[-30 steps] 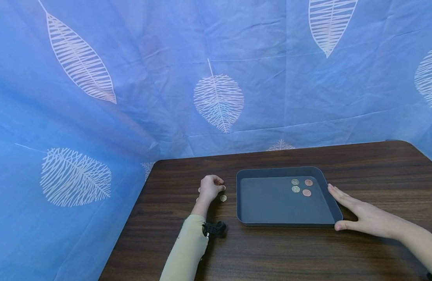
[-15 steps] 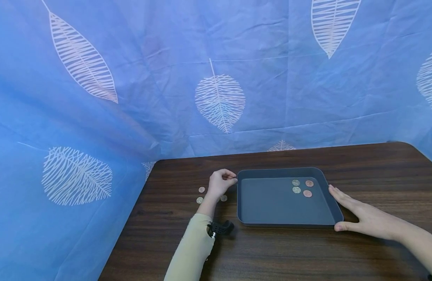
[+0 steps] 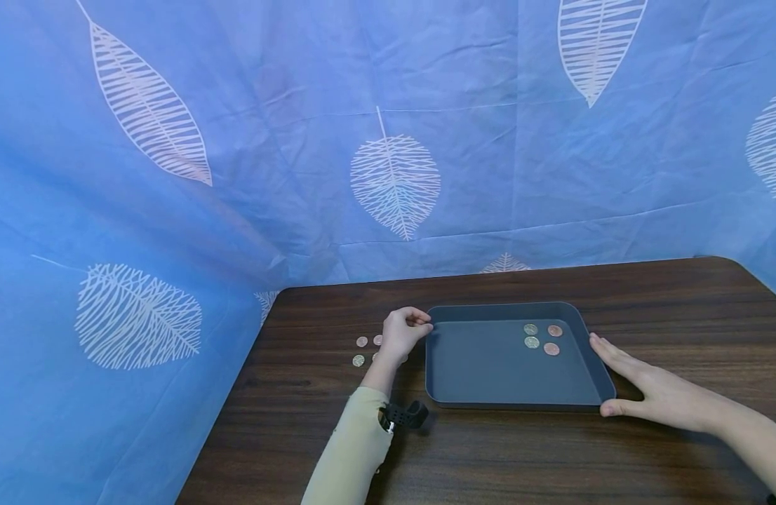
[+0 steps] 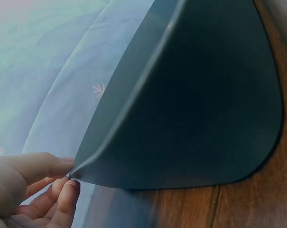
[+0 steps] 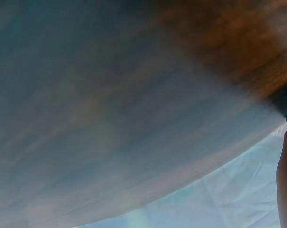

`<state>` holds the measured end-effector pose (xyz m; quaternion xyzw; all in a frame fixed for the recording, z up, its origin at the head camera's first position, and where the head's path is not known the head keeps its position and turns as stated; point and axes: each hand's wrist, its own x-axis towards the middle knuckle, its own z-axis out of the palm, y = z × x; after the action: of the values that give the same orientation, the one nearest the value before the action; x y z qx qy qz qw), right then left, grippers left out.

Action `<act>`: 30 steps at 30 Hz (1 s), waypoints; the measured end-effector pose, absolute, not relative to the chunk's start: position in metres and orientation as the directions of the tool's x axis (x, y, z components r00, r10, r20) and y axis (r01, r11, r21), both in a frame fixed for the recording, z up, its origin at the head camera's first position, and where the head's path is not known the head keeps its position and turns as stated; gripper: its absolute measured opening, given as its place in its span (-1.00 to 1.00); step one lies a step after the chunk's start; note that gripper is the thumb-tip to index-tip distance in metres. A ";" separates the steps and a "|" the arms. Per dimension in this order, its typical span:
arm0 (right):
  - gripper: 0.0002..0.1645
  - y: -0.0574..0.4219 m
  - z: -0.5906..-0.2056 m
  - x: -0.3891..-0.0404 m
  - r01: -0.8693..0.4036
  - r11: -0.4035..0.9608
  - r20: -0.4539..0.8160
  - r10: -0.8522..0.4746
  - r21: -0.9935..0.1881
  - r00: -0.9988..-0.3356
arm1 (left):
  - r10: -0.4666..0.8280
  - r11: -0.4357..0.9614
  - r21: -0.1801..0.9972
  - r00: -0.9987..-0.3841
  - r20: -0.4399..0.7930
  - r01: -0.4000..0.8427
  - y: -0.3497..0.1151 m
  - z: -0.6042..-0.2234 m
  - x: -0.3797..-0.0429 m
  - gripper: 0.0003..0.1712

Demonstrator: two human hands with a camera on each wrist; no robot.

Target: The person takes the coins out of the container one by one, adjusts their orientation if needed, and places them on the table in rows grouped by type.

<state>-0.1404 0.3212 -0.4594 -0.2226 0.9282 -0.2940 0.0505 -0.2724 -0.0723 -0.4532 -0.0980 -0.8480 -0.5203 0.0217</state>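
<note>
A dark grey rectangular tray [image 3: 476, 368] with raised sides lies on the brown wooden table. My left hand [image 3: 400, 334] is at its back left corner, and in the left wrist view the thumb and fingers [image 4: 48, 166] pinch the rim there. Straight fingers of my right hand [image 3: 640, 379] rest along the tray's right side, with the thumb near the front corner. Inside the tray, toward its right back, lie pale coins [image 3: 531, 342] and copper-coloured coins [image 3: 551, 348] in a small square. Several more coins [image 3: 358, 360] lie left of the tray, partly hidden by my left hand and wrist.
Blue cloth [image 3: 287, 161] printed with white leaves hangs behind and left of the table [image 3: 552, 449]. A black strap [image 3: 408, 414] is on my left forearm. The right wrist view is mostly blurred, with one finger [image 5: 286, 180] at its right edge.
My left hand has moved right, from the coins on the table to the tray's back left corner, uncovering coins behind it. The right hand and the tray have stayed in place.
</note>
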 end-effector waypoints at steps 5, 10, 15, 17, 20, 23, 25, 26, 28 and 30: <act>0.20 0.324 -0.458 -0.140 -0.370 0.732 0.021 -0.438 -0.572 -0.899 | 0.144 0.412 0.893 -0.981 0.132 0.181 -0.070 -0.453 -0.272 -0.93; 0.20 0.326 -0.458 -0.139 -0.371 0.728 0.022 -0.440 -0.577 -0.898 | 0.153 0.413 0.892 -0.980 0.130 0.182 -0.067 -0.452 -0.272 -0.93; 0.20 0.326 -0.458 -0.139 -0.368 0.730 0.018 -0.439 -0.576 -0.898 | 0.121 0.416 0.887 -0.979 0.165 0.201 -0.061 -0.447 -0.273 -0.95; 0.21 0.326 -0.458 -0.139 -0.368 0.731 0.018 -0.438 -0.575 -0.899 | 0.120 0.411 0.885 -0.975 0.185 0.218 -0.055 -0.441 -0.273 -0.95; 0.21 0.326 -0.459 -0.139 -0.367 0.731 0.018 -0.438 -0.576 -0.899 | 0.155 0.397 0.884 -0.967 0.201 0.248 -0.042 -0.432 -0.273 -0.94; 0.21 0.326 -0.459 -0.139 -0.365 0.732 0.015 -0.437 -0.575 -0.900 | 0.209 0.385 0.884 -0.958 0.198 0.267 -0.027 -0.423 -0.273 -0.92; 0.22 0.326 -0.459 -0.139 -0.364 0.734 0.015 -0.435 -0.573 -0.900 | 0.235 0.379 0.882 -0.951 0.202 0.281 -0.015 -0.419 -0.273 -0.91; 0.22 0.326 -0.459 -0.139 -0.364 0.735 0.015 -0.434 -0.572 -0.901 | 0.247 0.374 0.882 -0.947 0.204 0.287 -0.008 -0.418 -0.273 -0.91; 0.22 0.326 -0.459 -0.139 -0.362 0.736 0.014 -0.432 -0.572 -0.902 | 0.268 0.367 0.881 -0.940 0.209 0.300 0.004 -0.416 -0.272 -0.90; 0.22 0.326 -0.459 -0.139 -0.361 0.737 0.014 -0.432 -0.571 -0.902 | 0.280 0.367 0.879 -0.937 0.209 0.306 0.016 -0.415 -0.270 -0.92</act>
<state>-0.1387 0.3261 -0.4591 -0.2132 0.9300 -0.2934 0.0598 -0.2697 0.0161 -0.4151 -0.1773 -0.8266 -0.5340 0.0121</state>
